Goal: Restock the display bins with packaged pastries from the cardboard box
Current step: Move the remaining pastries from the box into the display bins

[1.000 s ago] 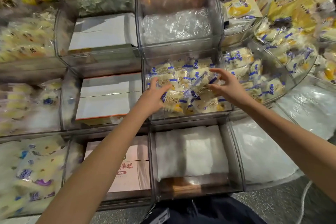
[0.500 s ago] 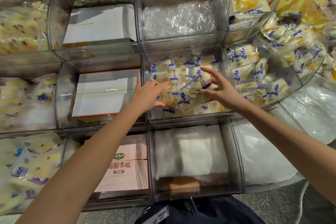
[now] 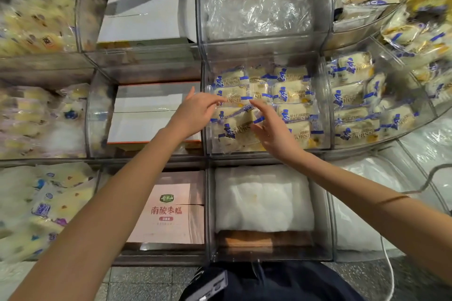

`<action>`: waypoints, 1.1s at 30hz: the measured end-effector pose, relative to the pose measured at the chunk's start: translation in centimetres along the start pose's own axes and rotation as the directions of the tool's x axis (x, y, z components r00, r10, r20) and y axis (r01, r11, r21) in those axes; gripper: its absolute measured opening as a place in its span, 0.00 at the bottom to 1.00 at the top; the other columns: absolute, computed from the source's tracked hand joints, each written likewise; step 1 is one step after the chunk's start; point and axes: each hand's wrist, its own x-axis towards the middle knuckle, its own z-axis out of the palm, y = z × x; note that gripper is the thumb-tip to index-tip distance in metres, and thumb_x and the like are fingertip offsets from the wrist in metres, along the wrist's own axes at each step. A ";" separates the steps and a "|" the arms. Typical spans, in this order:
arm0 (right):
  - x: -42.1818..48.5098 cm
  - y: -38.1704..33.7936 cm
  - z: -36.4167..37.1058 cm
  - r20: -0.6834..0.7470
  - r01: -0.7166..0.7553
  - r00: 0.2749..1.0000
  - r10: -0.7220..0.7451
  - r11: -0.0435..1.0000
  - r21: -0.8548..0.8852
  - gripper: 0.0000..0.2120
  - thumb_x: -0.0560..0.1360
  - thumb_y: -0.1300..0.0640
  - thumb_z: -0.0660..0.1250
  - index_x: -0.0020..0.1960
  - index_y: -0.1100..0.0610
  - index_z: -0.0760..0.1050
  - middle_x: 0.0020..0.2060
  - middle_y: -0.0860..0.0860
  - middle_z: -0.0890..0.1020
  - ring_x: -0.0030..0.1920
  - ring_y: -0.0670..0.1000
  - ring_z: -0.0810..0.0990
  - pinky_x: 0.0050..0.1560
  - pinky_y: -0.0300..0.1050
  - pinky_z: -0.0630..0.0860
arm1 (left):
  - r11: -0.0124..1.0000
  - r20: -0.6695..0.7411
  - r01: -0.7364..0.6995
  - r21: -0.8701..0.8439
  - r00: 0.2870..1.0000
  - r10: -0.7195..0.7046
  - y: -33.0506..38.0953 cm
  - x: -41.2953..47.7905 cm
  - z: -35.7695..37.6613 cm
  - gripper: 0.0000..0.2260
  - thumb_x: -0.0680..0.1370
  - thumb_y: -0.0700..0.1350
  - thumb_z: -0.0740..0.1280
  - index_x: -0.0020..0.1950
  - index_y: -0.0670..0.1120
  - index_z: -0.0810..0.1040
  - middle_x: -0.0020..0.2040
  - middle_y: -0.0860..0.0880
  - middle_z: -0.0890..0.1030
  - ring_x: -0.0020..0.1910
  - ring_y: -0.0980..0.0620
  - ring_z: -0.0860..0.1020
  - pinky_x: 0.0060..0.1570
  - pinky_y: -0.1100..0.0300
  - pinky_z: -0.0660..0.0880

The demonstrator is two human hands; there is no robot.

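Left hand (image 3: 195, 115), right hand (image 3: 274, 129) both extending straight fingers, touching pastry packs (image 3: 291, 91) in middle bin (image 3: 230, 154); palms hiding packs beneath.

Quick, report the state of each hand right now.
Left hand: open, straight fingertips at the blue-and-white wrapped pastry packets in the clear plastic bin.
Right hand: open, fingers spread over those packets, gripping nothing.

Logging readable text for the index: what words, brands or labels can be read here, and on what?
"HORSH": blue print on the pastry wrappers in the centre bin.
"南酸枣糕": on the pink box.
Its green logo and small tag: too small to read.
Print on the left-bin wrappers: blurred.
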 end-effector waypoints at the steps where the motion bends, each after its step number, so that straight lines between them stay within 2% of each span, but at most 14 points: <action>1: 0.1 0.1 0.1 -0.010 -0.008 1.000 0.008 1.000 -0.028 0.27 0.80 0.64 0.63 0.76 0.52 0.60 0.70 0.51 0.68 0.46 0.39 0.73 0.55 0.43 0.75 | 1.000 -0.004 -0.008 -0.027 1.000 0.008 0.2 -0.6 -0.1 0.15 0.83 0.48 0.60 0.69 0.51 0.74 0.61 0.49 0.80 0.65 0.48 0.74 0.77 0.41 0.46; 3: 0.0 0.2 0.4 -0.043 -0.048 0.998 0.046 0.998 -0.044 0.27 0.80 0.62 0.63 0.77 0.53 0.58 0.72 0.53 0.67 0.50 0.39 0.73 0.57 0.43 0.74 | 0.995 0.071 -0.072 0.071 0.995 0.067 0.7 -1.8 0.4 0.26 0.78 0.60 0.63 0.75 0.54 0.66 0.64 0.51 0.79 0.66 0.50 0.73 0.76 0.41 0.43; 5: -0.1 0.2 0.9 -0.074 -0.062 0.995 0.062 0.998 -0.007 0.28 0.80 0.63 0.63 0.77 0.53 0.58 0.71 0.54 0.68 0.48 0.43 0.76 0.56 0.43 0.75 | 0.961 0.151 -0.147 0.234 0.982 0.113 1.3 -2.9 1.8 0.38 0.73 0.67 0.64 0.79 0.57 0.54 0.68 0.51 0.75 0.70 0.51 0.69 0.74 0.38 0.38; 7: 0.0 -0.2 1.3 -0.090 -0.035 0.995 0.036 0.999 0.017 0.29 0.79 0.66 0.64 0.76 0.55 0.58 0.71 0.54 0.68 0.52 0.44 0.76 0.57 0.40 0.72 | 0.936 0.153 -0.134 0.326 0.984 0.088 1.6 -3.1 2.8 0.43 0.74 0.64 0.67 0.80 0.58 0.44 0.70 0.50 0.72 0.72 0.49 0.66 0.73 0.34 0.37; 9: 0.7 -0.6 1.1 -0.043 0.007 0.999 -0.007 1.000 -0.003 0.29 0.79 0.65 0.64 0.76 0.55 0.60 0.66 0.52 0.71 0.53 0.45 0.75 0.57 0.38 0.71 | 0.922 0.138 -0.097 0.374 0.989 0.048 1.6 -2.6 2.6 0.43 0.76 0.55 0.69 0.80 0.57 0.42 0.68 0.48 0.72 0.71 0.48 0.65 0.73 0.33 0.39; 11: 1.5 -0.6 0.6 0.088 0.042 0.996 -0.033 0.994 -0.100 0.29 0.77 0.63 0.67 0.75 0.53 0.61 0.53 0.47 0.73 0.45 0.43 0.74 0.51 0.37 0.72 | 0.896 0.172 -0.111 0.430 0.984 0.039 1.3 -2.1 2.0 0.40 0.77 0.52 0.68 0.80 0.55 0.46 0.67 0.48 0.71 0.71 0.48 0.64 0.73 0.32 0.42; 13: 1.9 0.0 0.2 0.208 0.127 0.975 -0.074 0.959 -0.252 0.27 0.76 0.62 0.69 0.73 0.53 0.66 0.47 0.49 0.76 0.44 0.46 0.71 0.49 0.43 0.73 | 0.875 0.208 -0.147 0.462 0.977 0.055 0.9 -2.1 1.9 0.36 0.78 0.53 0.67 0.80 0.57 0.49 0.66 0.48 0.71 0.71 0.48 0.64 0.73 0.32 0.42; 16: 1.6 0.9 0.3 0.235 0.285 0.951 -0.203 0.871 -0.401 0.20 0.73 0.61 0.72 0.65 0.58 0.76 0.48 0.57 0.78 0.47 0.56 0.76 0.45 0.54 0.77 | 0.864 0.211 -0.183 0.469 0.973 0.092 0.3 -2.5 2.4 0.34 0.80 0.56 0.64 0.79 0.62 0.46 0.65 0.50 0.74 0.71 0.49 0.65 0.72 0.31 0.40; 20: 0.9 2.2 0.5 0.218 0.399 0.917 -0.334 0.754 -0.522 0.20 0.70 0.59 0.75 0.62 0.57 0.79 0.45 0.57 0.79 0.46 0.59 0.76 0.43 0.53 0.75 | 0.891 0.191 -0.187 0.413 0.975 0.116 -0.3 -3.3 3.3 0.30 0.79 0.53 0.65 0.78 0.61 0.55 0.61 0.51 0.77 0.69 0.50 0.66 0.73 0.34 0.38; 22: 1.0 2.9 0.1 0.231 0.418 0.908 -0.350 0.724 -0.548 0.22 0.70 0.57 0.75 0.63 0.55 0.79 0.47 0.56 0.79 0.49 0.60 0.76 0.45 0.53 0.75 | 0.903 0.107 -0.199 0.380 0.980 0.170 -0.9 -3.7 4.0 0.27 0.77 0.51 0.69 0.76 0.57 0.65 0.59 0.50 0.78 0.67 0.48 0.69 0.73 0.33 0.42; 24: 1.2 3.2 -0.2 0.264 0.421 0.907 -0.328 0.711 -0.563 0.24 0.70 0.56 0.76 0.65 0.52 0.78 0.50 0.55 0.79 0.52 0.59 0.76 0.47 0.53 0.75 | 0.911 0.013 -0.208 0.357 0.976 0.218 -1.4 -4.1 4.6 0.21 0.75 0.50 0.72 0.68 0.53 0.76 0.55 0.49 0.81 0.65 0.46 0.72 0.72 0.30 0.47; 26: 1.5 3.2 -0.1 0.282 0.431 0.902 -0.326 0.701 -0.569 0.24 0.69 0.56 0.76 0.65 0.52 0.78 0.50 0.55 0.79 0.52 0.60 0.76 0.48 0.54 0.76 | 0.916 -0.033 -0.194 0.352 0.975 0.219 -1.7 -4.3 4.8 0.16 0.74 0.49 0.73 0.61 0.51 0.81 0.52 0.49 0.83 0.65 0.46 0.73 0.71 0.29 0.49; 29: 1.6 3.1 0.8 0.277 0.453 0.891 -0.359 0.679 -0.577 0.24 0.67 0.57 0.77 0.62 0.54 0.80 0.46 0.55 0.80 0.48 0.61 0.77 0.44 0.54 0.76 | 0.903 -0.035 -0.167 0.395 0.980 0.197 -1.4 -4.4 4.7 0.12 0.74 0.49 0.74 0.56 0.49 0.84 0.50 0.49 0.83 0.65 0.46 0.74 0.70 0.29 0.47; 33: 1.7 3.3 1.8 0.257 0.432 0.901 -0.349 0.675 -0.598 0.22 0.66 0.56 0.79 0.59 0.54 0.82 0.45 0.55 0.79 0.46 0.60 0.76 0.43 0.52 0.75 | 0.906 -0.024 -0.115 0.406 0.990 0.137 -1.0 -4.6 4.5 0.10 0.76 0.49 0.71 0.55 0.48 0.83 0.55 0.49 0.83 0.68 0.47 0.71 0.72 0.32 0.44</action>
